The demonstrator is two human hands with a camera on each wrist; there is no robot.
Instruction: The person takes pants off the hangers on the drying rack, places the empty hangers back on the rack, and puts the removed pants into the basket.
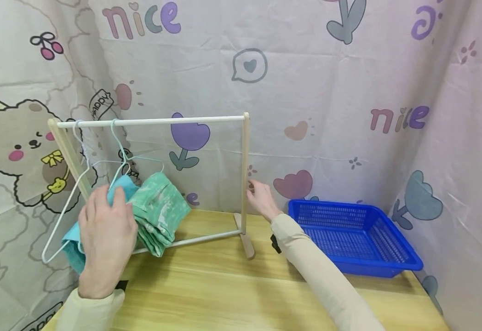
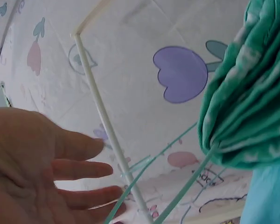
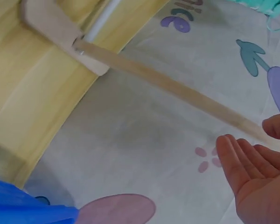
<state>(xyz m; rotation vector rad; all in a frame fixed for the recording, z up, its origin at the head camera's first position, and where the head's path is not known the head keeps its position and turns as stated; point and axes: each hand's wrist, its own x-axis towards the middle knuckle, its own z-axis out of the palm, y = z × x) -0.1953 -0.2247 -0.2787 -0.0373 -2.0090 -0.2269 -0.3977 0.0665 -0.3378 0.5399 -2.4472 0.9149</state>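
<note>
The left hand (image 1: 107,234), grip released, is near the green cloth (image 1: 161,207); the right hand (image 1: 261,197), also released, beside the rack's right post (image 1: 245,161).

Long cream sleeves (image 1: 321,271) end in plain cuffs (image 1: 285,225), the fabric softly creased. A small black piece (image 1: 276,244) shows beside each cuff, and both hands (image 1: 107,234) are bare.

white-mottled green cloth (image 1: 162,204), turquoise cloth (image 1: 124,185), deep-blue basket (image 1: 373,268), flower-printed backdrop (image 1: 216,87)
</note>
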